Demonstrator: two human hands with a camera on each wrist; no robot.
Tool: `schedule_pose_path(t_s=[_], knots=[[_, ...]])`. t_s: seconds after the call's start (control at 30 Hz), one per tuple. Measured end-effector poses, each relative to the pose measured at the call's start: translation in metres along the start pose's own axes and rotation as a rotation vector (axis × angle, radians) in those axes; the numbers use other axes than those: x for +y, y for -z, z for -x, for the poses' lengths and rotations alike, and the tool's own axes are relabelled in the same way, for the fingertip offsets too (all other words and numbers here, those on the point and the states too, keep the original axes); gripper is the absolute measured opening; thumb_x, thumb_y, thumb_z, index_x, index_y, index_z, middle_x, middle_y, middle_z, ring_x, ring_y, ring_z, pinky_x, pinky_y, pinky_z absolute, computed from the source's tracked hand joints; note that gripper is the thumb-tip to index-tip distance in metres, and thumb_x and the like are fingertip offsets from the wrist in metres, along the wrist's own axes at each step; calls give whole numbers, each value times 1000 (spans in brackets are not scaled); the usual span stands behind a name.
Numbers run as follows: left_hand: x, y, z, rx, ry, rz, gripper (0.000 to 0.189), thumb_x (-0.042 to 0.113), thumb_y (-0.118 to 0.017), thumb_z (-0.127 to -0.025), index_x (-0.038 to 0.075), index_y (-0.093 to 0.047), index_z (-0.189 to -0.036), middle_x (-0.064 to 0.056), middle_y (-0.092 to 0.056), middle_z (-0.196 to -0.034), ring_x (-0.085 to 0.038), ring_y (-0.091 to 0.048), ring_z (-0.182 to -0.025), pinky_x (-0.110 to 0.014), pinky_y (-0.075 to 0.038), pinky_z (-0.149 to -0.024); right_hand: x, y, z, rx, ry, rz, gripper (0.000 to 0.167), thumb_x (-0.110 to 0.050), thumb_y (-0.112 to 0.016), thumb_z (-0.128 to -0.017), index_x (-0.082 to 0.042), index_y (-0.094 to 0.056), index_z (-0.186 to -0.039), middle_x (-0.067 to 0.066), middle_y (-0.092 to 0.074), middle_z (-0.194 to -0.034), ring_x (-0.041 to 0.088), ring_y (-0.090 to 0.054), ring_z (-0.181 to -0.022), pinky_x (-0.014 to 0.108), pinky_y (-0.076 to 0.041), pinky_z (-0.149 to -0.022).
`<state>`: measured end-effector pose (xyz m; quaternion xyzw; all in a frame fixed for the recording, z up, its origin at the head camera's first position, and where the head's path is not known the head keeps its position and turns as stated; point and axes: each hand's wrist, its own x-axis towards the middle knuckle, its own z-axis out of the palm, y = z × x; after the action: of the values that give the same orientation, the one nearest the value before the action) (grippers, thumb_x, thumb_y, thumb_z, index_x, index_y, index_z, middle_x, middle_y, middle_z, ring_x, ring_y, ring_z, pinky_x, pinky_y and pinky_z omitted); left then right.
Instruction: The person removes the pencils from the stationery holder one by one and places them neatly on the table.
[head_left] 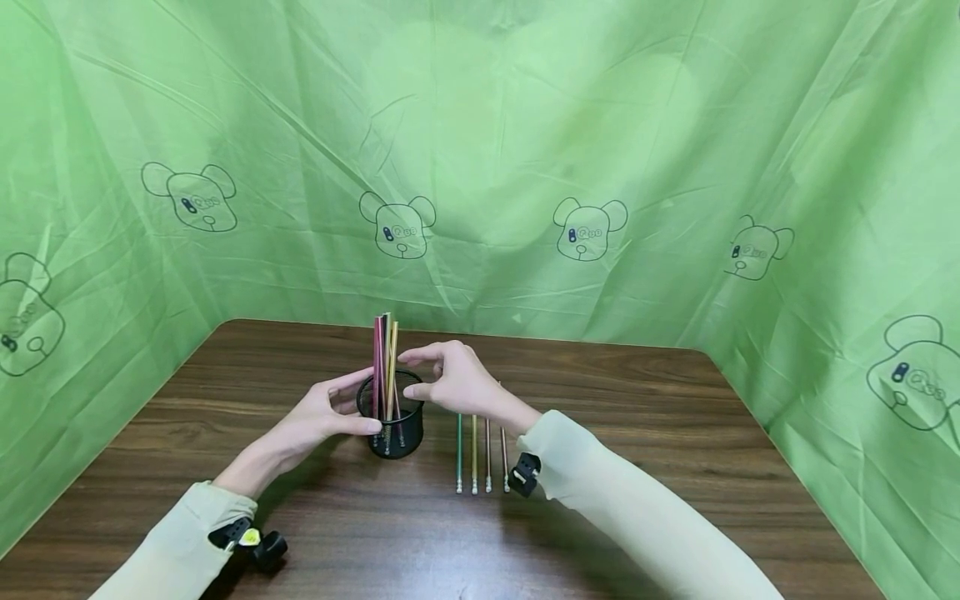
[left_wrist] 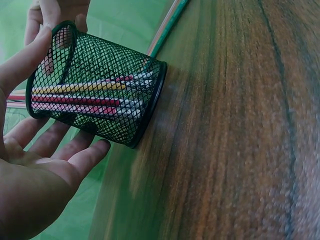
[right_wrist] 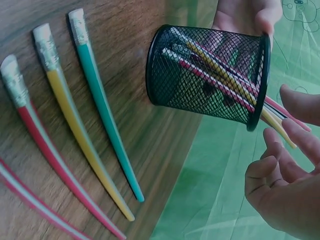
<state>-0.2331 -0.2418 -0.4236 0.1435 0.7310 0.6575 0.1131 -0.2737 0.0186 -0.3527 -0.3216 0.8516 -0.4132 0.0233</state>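
Note:
My left hand [head_left: 315, 417] holds a black mesh pencil cup [head_left: 397, 437], its thumb at the near side of the rim and its fingers round the far side. The cup stands upright on the table. Several pencils [head_left: 386, 358] in red, pink and yellow lean inside it, with their eraser ends at the bottom, as the right wrist view shows through the mesh [right_wrist: 200, 70]. Over the rim's right side is my right hand [head_left: 457, 379], thumb and fingers spread apart beside the pencils. No pencil shows in its grasp.
Right of the cup, a green pencil [head_left: 459, 458], a yellow pencil [head_left: 474, 458] and reddish pencils [head_left: 488, 458] lie side by side, erasers toward me. The brown wooden table [head_left: 300, 533] ends at a green cloth backdrop [head_left: 495, 167] with bear-head drawings.

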Motion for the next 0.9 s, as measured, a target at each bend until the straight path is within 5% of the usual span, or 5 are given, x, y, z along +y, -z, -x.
schedule_pose_path(t_s=[0.3,0.53,0.63,0.77,0.9], knots=[[0,0,1,-7,-7,10,90,9,-84,-90,5,-34,-164,-23,-41,-162,-41,-50,-139,-27,-47,-102,-4,-13,-6,3,-17,-31,47,-11,-88,-85,-13,-76,-130,5,-77,-120,9,-39,-54,27,-37,-56],[-1,1,0,-8,-4,9,90,8,-83,-90,5,-33,-165,-23,-40,-162,-42,-50,-140,-27,-47,-102,-2,-20,-8,10,-5,-43,47,-9,-88,-87,-10,-75,-132,6,-74,-128,13,-65,-102,29,-50,-101],[0,1,0,-8,-3,8,90,9,-83,-90,6,-34,-165,-23,-41,-162,-41,-50,-139,-27,-47,-102,0,-23,-8,15,12,-33,48,-9,-88,-86,-12,-75,-132,3,-73,-129,13,-65,-103,30,-50,-102],[0,0,0,-6,-3,10,91,9,-84,-89,5,-34,-165,-24,-42,-161,-40,-51,-138,-28,-48,-101,3,-25,-8,25,27,2,48,-11,-88,-86,-16,-76,-132,-2,-74,-125,7,-50,-73,25,-49,-93],[0,0,0,-2,-1,13,91,9,-85,-88,6,-34,-165,-23,-42,-161,-40,-52,-138,-28,-48,-101,5,-27,-8,50,41,19,46,-11,-88,-86,-17,-77,-131,-3,-74,-125,3,-58,-83,24,-49,-95]])
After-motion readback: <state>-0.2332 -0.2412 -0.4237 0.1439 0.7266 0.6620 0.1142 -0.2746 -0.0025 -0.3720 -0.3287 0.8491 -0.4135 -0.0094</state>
